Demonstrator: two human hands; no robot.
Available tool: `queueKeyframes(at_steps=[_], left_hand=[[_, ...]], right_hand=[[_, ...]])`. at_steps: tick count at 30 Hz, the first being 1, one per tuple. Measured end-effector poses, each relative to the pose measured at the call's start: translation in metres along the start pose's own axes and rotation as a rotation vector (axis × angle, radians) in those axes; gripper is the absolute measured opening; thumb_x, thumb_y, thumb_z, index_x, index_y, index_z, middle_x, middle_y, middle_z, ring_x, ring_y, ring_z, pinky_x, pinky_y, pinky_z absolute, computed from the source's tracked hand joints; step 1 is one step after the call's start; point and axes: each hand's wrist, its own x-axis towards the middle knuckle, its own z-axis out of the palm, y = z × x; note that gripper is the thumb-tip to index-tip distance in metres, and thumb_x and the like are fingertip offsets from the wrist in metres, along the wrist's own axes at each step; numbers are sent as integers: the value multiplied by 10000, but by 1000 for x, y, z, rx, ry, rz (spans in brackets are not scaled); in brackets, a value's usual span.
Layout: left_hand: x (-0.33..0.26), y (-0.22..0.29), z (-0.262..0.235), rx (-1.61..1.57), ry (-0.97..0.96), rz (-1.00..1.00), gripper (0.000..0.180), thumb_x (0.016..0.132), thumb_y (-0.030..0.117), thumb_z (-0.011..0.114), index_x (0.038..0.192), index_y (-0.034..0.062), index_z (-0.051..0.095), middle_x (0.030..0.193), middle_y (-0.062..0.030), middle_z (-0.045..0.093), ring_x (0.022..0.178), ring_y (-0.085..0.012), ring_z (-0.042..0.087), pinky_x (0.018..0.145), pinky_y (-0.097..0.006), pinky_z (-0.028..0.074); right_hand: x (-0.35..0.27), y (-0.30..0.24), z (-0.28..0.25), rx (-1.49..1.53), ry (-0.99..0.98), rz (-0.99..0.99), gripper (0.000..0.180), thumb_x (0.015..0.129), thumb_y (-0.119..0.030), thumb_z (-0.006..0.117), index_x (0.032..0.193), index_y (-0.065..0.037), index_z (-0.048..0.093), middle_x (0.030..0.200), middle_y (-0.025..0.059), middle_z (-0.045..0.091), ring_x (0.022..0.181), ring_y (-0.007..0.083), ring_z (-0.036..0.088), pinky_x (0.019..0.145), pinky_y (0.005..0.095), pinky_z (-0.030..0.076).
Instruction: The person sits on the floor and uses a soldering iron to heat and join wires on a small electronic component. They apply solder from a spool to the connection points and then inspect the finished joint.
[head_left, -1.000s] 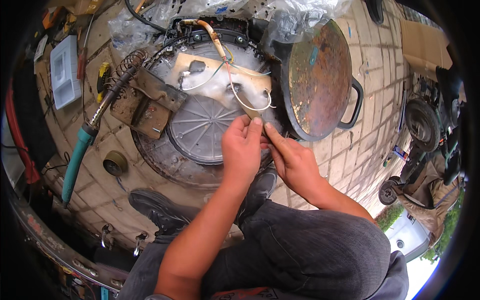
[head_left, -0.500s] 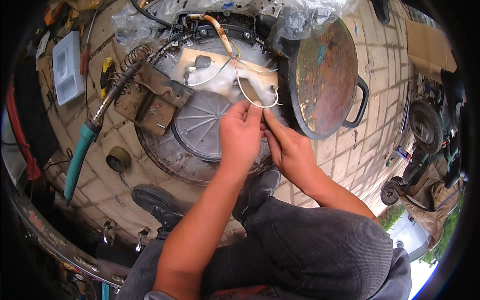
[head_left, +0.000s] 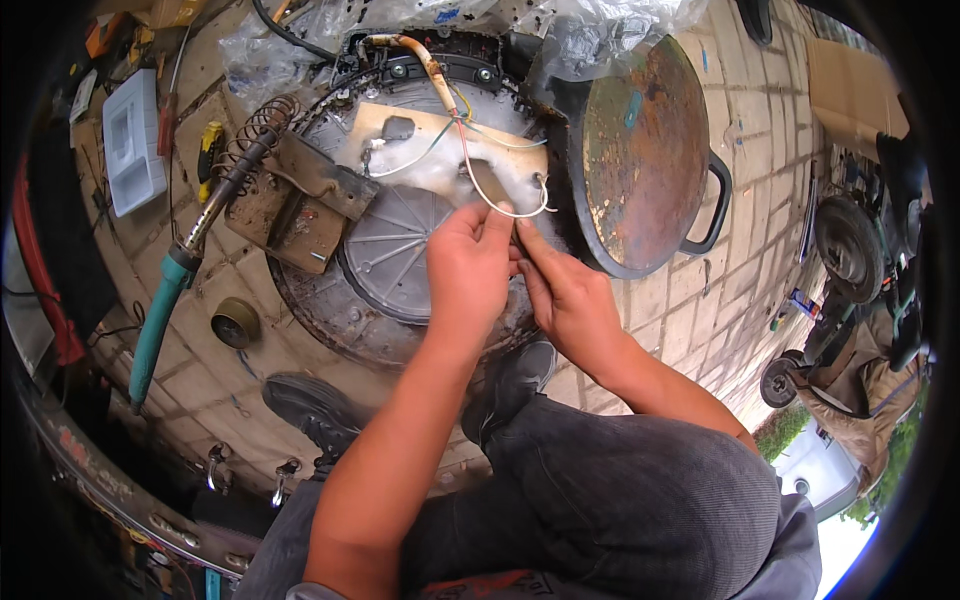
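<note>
My left hand (head_left: 470, 265) is closed, its thumb tip pinched against a thin white wire (head_left: 468, 160) that loops down from a scorched, sleeved cable. My right hand (head_left: 572, 300) is closed beside it, fingertips meeting the left's; what it grips is hidden. A flat brown strip (head_left: 488, 183) shows just above and between the fingertips, partly covered. Behind the hands, a light board (head_left: 520, 158) with white fluffy fibre lies on a round, grimy metal machine base (head_left: 395, 245). Blue-green and yellow wires branch off near the cable's end. The white wire's far end curls by the board's right corner.
Right of the base stands a rusty round lid (head_left: 640, 150) with a black handle. On the left lie a soldering iron (head_left: 165, 300) with a teal grip, a rusty metal bracket (head_left: 300, 205), a small tin (head_left: 236, 322) and a pale plastic tray (head_left: 133, 150). Plastic sheeting (head_left: 620, 35) lies at the back.
The whole view has shifted slightly, moving the scene a little to the left and up. Both hands keep nearly the same pose at the wire.
</note>
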Motion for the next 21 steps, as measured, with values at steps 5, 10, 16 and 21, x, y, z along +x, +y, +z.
queueKeyframes(at_steps=[5, 10, 16, 21], left_hand=[[-13, -4, 3, -26, 18, -13, 197, 1008, 170, 577, 979, -11, 650, 817, -42, 673, 649, -85, 634, 581, -221, 526], [-17, -6, 9, -54, -10, -59, 200, 1014, 176, 567, 958, -2, 637, 824, -53, 680, 661, -100, 652, 589, -223, 536], [-21, -3, 17, -137, -54, -132, 211, 1019, 185, 558, 984, -11, 629, 863, -93, 699, 698, -138, 685, 632, -249, 564], [-33, -3, 27, -185, -86, -85, 219, 1016, 190, 560, 985, -17, 625, 874, -108, 701, 739, -157, 696, 675, -261, 569]], right_hand=[[2, 0, -8, -9, -24, -6, 539, 888, -69, 666, 1409, -123, 537, 743, 132, 643, 602, 326, 631, 532, 408, 519], [-8, 5, -27, -80, -128, 10, 545, 893, -97, 671, 1416, -153, 533, 757, 114, 651, 612, 311, 641, 530, 410, 518], [13, 7, -57, -214, -252, -20, 507, 905, -159, 659, 1398, -218, 556, 704, 70, 604, 571, 299, 613, 501, 408, 494], [6, 6, -84, -227, -265, -45, 561, 875, -156, 681, 1415, -220, 544, 677, 53, 569, 542, 280, 590, 476, 389, 473]])
